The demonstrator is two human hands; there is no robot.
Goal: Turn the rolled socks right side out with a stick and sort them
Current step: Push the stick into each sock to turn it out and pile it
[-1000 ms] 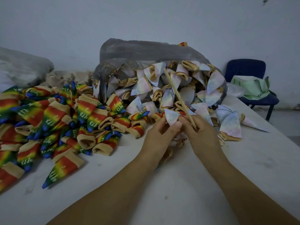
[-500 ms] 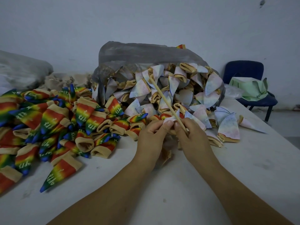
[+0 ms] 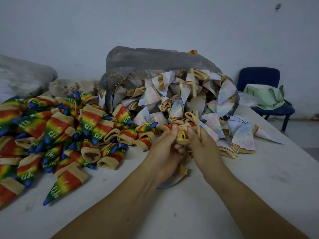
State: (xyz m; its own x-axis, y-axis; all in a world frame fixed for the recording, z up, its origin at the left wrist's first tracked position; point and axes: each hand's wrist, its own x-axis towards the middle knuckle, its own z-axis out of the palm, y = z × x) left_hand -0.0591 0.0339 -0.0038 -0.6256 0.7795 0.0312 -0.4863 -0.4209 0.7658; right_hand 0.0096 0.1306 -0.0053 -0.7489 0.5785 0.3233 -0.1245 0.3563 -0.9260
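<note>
One sock (image 3: 183,137), half turned, is pinched by the left grip (image 3: 165,147) and right grip (image 3: 203,149) above the worktop (image 3: 259,178); the stick (image 3: 194,87) is also held in the right. The rainbow pile (image 3: 51,126) seems done; many pale socks (image 3: 172,94) remain.

bare table (image 3: 250,195) is lying open along the near edge and down the right side. the rainbow sock pile (image 3: 51,128) is filling the left, reaching almost to the near edge. the plastic bag (image 3: 155,59) and its spilling pale socks (image 3: 172,100) are walling off the far middle. just in front, the left hand (image 3: 164,150) and right hand (image 3: 205,149) are gripping a sock (image 3: 183,135), and the stick (image 3: 194,85) in the right hand is rising across the pale socks. stray socks (image 3: 243,137) are narrowing the right side.
</note>
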